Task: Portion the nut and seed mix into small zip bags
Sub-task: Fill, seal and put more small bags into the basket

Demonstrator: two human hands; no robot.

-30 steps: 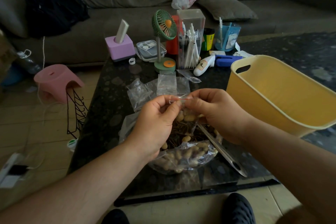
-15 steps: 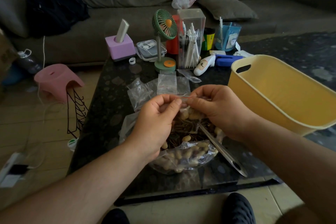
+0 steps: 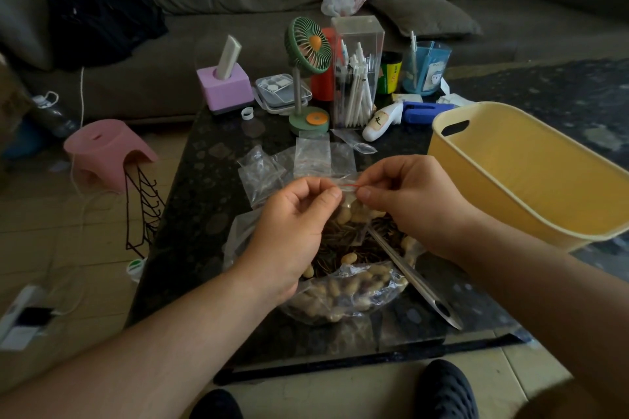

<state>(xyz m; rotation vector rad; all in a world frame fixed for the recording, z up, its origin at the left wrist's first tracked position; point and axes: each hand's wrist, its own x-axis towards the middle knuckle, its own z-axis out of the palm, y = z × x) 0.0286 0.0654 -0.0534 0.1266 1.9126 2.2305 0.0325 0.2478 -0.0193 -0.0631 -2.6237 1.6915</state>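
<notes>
Both hands pinch the top of a small zip bag (image 3: 352, 211) of nuts: left hand (image 3: 292, 231), right hand (image 3: 413, 201). It hangs between them, over the big bag of mix (image 3: 350, 286) on the counter (image 3: 204, 201).

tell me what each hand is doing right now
Left hand: pinching the small zip bag at its top.
Right hand: pinching the same bag's top.

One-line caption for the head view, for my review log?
Both hands, left hand and right hand, pinch a filled small zip bag along its red seal above the big bag of nut mix.
</notes>
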